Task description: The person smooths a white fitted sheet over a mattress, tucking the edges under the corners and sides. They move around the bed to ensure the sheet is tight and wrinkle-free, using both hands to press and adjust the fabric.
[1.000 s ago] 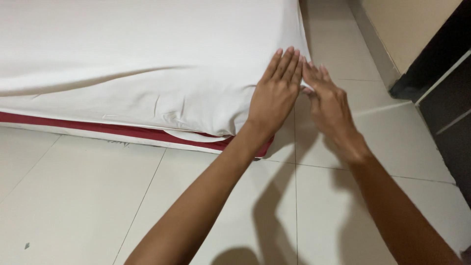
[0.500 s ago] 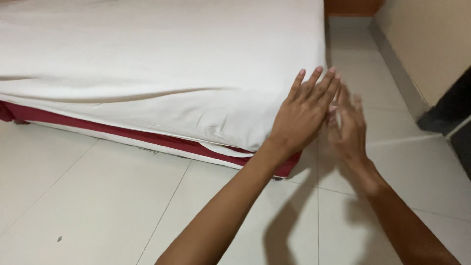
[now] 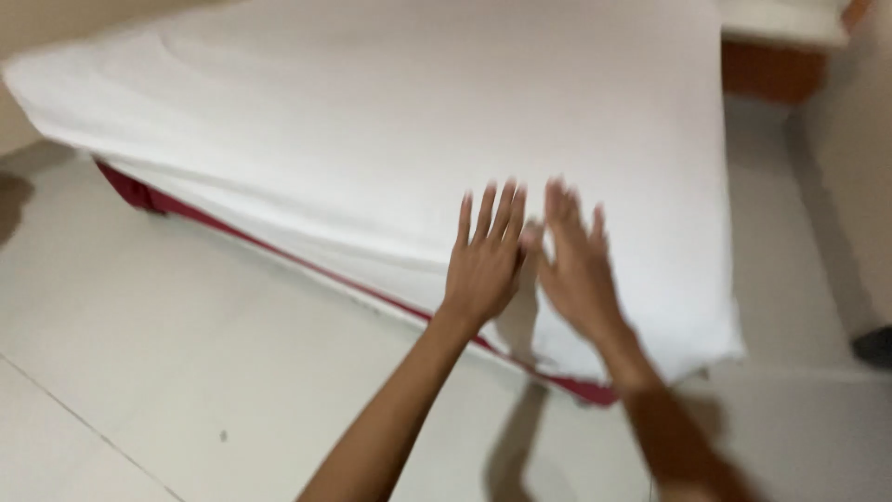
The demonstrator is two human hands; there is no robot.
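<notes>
at the far left the corner of the white sheet [image 3: 372, 121] hangs over the mattress edge, and under it a red bed base [image 3: 139, 197] shows as a thin strip that runs diagonal down to the right, near the pale tiled floor [image 3: 167, 372]. the sheet covers almost the whole bed, w/ soft long folds along the near side. more to the middle, the left hand [image 3: 485, 265] is open, fingers spread and pointing up toward the far side of the bed, palm down over the sheet close to the near edge; if it really touches the fabric i cannot tell, bc the picture is blurred. just beside it, on the right, the right hand [image 3: 578, 270] is open too, fingers a bit apart, also over the sheet, and its thumb side is very near the left hand. both hands grip nothing. at the top right a wooden bedside piece [image 3: 776, 70], orange-brown, stands behind the bed corner.
</notes>
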